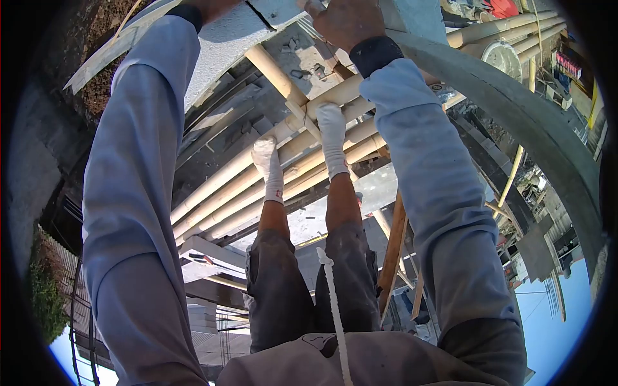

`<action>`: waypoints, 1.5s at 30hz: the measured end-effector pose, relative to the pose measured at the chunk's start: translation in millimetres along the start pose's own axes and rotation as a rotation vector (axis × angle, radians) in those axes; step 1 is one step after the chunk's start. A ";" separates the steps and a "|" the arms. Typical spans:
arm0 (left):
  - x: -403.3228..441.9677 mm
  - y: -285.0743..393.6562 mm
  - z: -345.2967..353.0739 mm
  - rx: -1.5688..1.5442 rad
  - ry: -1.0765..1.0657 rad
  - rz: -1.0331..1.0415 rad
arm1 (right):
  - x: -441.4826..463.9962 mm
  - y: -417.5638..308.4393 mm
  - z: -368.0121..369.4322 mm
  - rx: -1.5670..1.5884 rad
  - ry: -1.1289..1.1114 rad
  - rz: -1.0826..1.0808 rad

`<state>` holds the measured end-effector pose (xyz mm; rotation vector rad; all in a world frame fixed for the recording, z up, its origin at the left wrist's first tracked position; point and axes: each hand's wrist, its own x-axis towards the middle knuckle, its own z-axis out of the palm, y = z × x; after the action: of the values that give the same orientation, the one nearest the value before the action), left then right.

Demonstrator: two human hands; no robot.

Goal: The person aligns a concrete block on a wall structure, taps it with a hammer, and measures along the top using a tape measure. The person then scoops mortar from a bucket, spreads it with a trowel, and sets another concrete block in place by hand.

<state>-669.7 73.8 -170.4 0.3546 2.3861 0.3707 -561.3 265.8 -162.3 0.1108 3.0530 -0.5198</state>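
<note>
My left hand [215, 8] is cut off by the top edge, at a pale, rough-faced slab [235, 42]; its fingers are out of sight. A dark slit [260, 15] runs across the slab beside it. Further right, my right hand [347, 24] looks closed, with curled fingers partly beyond the top edge. What it grips, if anything, is hidden. Just right of that hand stands a pale bluish panel [418, 19]. Both arms reach forward in grey-blue sleeves with dark cuffs.
My feet, in white socks [331, 125], stand on several bundled bamboo poles [225, 170] high above a lower floor with rubble [299, 74]. A curved grey concrete edge [515, 106] sweeps down the right. A round bucket [502, 59] and more poles lie upper right. A white cord [333, 289] hangs from my clothing.
</note>
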 end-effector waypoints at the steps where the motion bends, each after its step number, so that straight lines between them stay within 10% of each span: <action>1: -1.9 -1.0 -0.3 -0.044 -0.001 0.031 | -0.6 -0.1 1.0 -0.003 0.008 -0.009; 36: 2.6 -7.5 11.9 -0.235 -0.030 0.182 | -9.4 3.2 20.5 -0.031 0.128 -0.064; 45: 10.8 -4.9 -8.1 -0.192 -0.235 0.115 | -6.8 -8.0 25.0 1.020 0.081 0.914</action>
<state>-683.7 71.7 -172.6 0.4232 2.0868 0.5740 -554.4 249.6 -182.8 1.4138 2.0579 -1.7943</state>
